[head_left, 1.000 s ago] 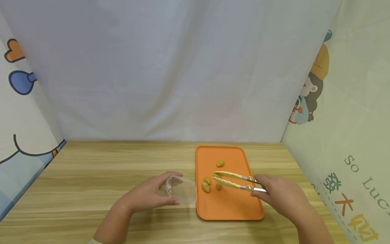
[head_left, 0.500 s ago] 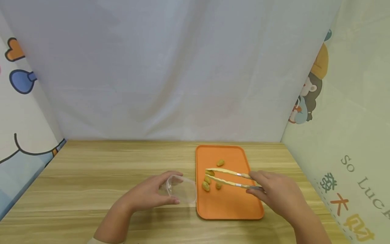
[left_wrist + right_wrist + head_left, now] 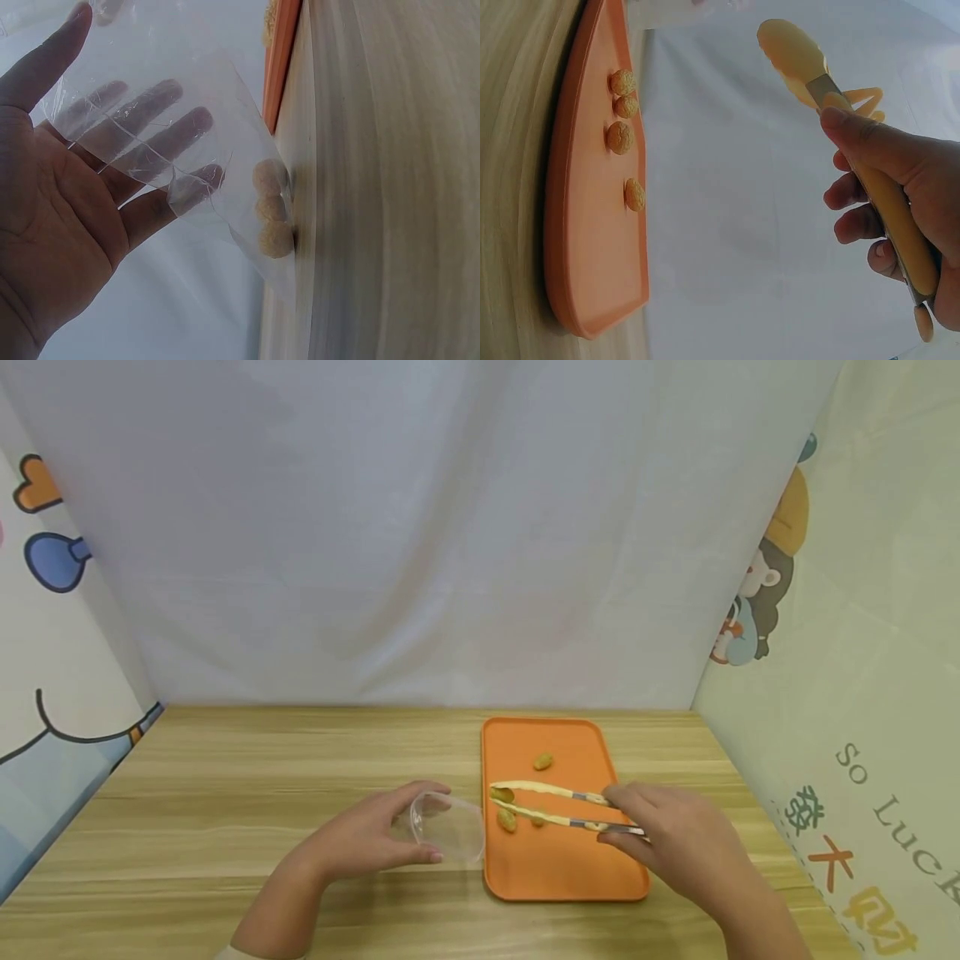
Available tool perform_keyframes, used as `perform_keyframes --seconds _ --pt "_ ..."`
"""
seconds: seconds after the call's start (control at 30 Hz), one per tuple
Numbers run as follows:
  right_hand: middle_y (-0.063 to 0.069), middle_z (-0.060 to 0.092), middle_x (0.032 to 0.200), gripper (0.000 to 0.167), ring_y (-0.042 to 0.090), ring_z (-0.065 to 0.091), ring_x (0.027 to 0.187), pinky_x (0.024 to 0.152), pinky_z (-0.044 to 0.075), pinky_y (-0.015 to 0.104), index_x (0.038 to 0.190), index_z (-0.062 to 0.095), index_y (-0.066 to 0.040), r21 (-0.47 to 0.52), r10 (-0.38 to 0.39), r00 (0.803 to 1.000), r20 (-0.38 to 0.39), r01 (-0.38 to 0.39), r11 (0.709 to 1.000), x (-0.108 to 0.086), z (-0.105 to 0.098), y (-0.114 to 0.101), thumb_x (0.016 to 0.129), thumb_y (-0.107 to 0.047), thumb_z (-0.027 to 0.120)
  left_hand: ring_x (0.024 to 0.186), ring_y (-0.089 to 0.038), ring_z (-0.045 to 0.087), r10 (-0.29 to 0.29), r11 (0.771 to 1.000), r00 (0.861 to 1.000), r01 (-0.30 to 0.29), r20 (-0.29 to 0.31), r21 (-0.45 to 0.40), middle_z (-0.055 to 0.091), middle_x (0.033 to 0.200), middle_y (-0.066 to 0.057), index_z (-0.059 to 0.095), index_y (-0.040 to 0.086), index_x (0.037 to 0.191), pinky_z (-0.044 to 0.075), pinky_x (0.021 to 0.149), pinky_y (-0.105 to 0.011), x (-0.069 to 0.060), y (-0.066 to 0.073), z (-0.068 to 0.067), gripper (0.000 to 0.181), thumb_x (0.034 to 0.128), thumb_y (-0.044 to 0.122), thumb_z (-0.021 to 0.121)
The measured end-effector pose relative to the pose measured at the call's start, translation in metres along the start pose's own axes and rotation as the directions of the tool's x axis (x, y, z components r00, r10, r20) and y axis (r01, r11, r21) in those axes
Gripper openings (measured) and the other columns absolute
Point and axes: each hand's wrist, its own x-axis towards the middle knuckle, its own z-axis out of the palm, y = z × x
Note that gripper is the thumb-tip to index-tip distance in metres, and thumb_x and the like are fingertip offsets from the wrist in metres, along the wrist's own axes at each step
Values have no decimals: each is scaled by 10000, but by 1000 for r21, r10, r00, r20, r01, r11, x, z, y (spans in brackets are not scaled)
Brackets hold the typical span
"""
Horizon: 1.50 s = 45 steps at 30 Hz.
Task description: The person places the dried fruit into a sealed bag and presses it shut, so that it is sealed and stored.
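Note:
A thin, clear plastic container (image 3: 447,828) stands on the table beside the tray, and my left hand (image 3: 371,835) holds it from the left, thumb on the near side and fingers round the far side. Several round, wrinkled tan balls like walnuts (image 3: 276,240) show through its wall near the base. My right hand (image 3: 667,835) grips metal tongs (image 3: 821,79) with cream-coloured ends. Between the tong tips is a walnut (image 3: 501,794), above the left rim of the orange tray (image 3: 570,868). The tong head hides that walnut in the right wrist view.
Several more walnuts (image 3: 619,138) lie spread on the tray. The wooden table (image 3: 285,752) reaches back to a pale cloth (image 3: 420,568). Printed cloths (image 3: 847,693) hang on both sides.
The right hand has moved left with the tongs and the walnut between their tips, from over the tray's middle to its left rim. The left hand and the container have stayed still.

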Motion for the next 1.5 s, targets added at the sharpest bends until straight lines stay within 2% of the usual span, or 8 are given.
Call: perform_keyframes --seconds 0.13,0.27,0.37,0.47,0.7,0.97,1.23,1.5 --pt "-118 710 890 384 33 633 665 571 519 213 1035 691 -191 29 -6 1000 -8 6 1000 3 3 -4 839 -521 699 1240 -188 563 11 1000 1000 -11 2 0 628 1312 72 458 426 1365 424 1024 -552 3 -4 -3 632 811 581 720" --pt "-155 658 811 360 -38 523 598 529 453 150 1008 663 -203 62 -15 1000 -4 15 998 6 6 -7 765 -435 794 1241 -191 564 18 1000 1000 -18 6 -1 627 1321 42 459 419 1369 422 1026 -557 5 -7 -6 640 808 591 717" --pt "-185 609 770 339 -82 404 571 498 372 104 991 632 -214 93 -22 1000 0 22 995 8 10 -9 780 -431 783 1242 -196 563 22 1000 1000 -22 15 -8 625 1326 38 458 415 1372 420 1026 -564 6 -10 -9 640 811 587 716" --pt "-197 586 758 323 -89 363 574 499 347 90 990 622 -217 115 -23 1000 3 23 993 10 14 -10 804 -441 762 1236 -193 565 26 1000 1000 -26 17 -9 626 1322 44 459 419 1368 419 1023 -568 8 -12 -11 632 814 581 717" --pt "-185 607 780 308 -87 398 592 513 374 100 986 635 -199 149 -44 999 -3 44 988 14 19 -17 815 -422 761 1232 -161 563 17 1000 1000 -17 14 -4 617 1328 87 457 413 1373 417 1036 -546 9 -14 -12 652 805 547 746" --pt "-223 549 765 281 -84 373 596 518 358 98 980 614 -226 142 -39 999 34 34 989 14 23 -23 849 -450 719 1230 -168 565 30 999 1000 -31 7 9 617 1315 109 460 428 1364 423 1027 -544 9 -16 -12 636 807 574 730" --pt "-221 527 748 290 -79 349 586 513 329 86 948 599 -222 115 -21 996 81 12 993 18 29 -30 819 -435 747 1205 -142 570 27 1000 1000 -27 13 10 618 1296 142 458 434 1366 427 1024 -522 11 -20 -16 672 779 602 739" --pt "-207 492 704 306 -88 323 562 486 313 73 923 589 -201 105 -25 995 97 15 994 26 38 -38 867 -487 684 1216 -198 576 29 999 999 -28 32 -18 609 1270 181 458 413 1381 424 1026 -548 14 -24 -21 676 790 561 752"
